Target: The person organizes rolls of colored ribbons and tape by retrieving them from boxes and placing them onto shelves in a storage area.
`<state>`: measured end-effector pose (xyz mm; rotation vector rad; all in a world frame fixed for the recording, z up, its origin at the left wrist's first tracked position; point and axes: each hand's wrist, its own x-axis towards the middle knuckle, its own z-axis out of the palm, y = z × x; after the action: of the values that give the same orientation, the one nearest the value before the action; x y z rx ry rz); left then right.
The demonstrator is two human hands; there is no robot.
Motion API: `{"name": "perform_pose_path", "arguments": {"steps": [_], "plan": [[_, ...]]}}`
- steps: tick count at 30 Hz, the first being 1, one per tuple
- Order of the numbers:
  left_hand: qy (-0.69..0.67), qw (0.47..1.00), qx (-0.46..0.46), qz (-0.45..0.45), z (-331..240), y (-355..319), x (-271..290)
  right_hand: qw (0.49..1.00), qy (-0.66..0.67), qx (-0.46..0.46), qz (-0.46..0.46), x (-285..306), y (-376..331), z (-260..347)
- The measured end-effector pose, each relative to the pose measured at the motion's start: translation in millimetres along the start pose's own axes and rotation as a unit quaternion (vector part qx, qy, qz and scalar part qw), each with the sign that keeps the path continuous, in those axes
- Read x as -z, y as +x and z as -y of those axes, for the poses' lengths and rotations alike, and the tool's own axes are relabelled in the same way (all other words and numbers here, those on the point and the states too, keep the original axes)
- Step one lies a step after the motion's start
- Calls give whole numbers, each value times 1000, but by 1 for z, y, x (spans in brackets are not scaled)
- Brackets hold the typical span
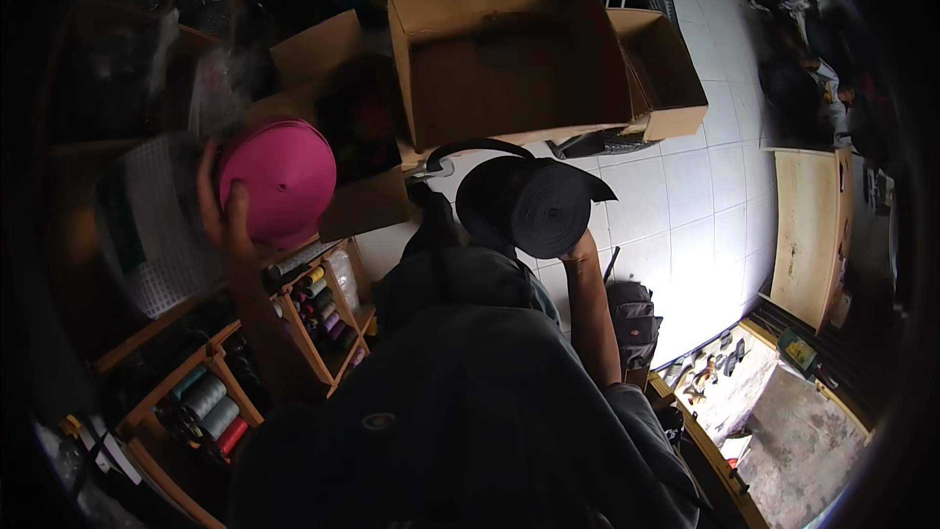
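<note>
On the left, my left hand [233,206] is closed around the edge of a bright pink roll of band [286,179], its thumb lying on the roll's flat coiled face. My right hand [582,247] grips a wide black roll of band [550,213] from below, near the middle. The black roll's loose end sticks out to the right, and its spiral winding faces me. Most of my right fingers are hidden behind this roll. Left of the pink roll is a clear plastic package [162,225] with white and green parts, blurred.
A large open cardboard box [490,2] stands ahead, with a smaller box [678,123] against its right side. Wooden shelving [220,364] with several thread spools [206,404] is at lower left. A dark backpack [634,321] sits on the white tiled floor [651,198].
</note>
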<state>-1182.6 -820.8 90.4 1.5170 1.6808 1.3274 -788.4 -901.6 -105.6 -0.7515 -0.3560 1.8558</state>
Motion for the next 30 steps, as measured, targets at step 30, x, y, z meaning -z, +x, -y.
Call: {"name": "perform_pose_path", "arguments": {"steps": [30], "plan": [[-315, 714, 4, 625, -259, -150, -474, 849, 142, 433, -267, 170, -273, 196]]}}
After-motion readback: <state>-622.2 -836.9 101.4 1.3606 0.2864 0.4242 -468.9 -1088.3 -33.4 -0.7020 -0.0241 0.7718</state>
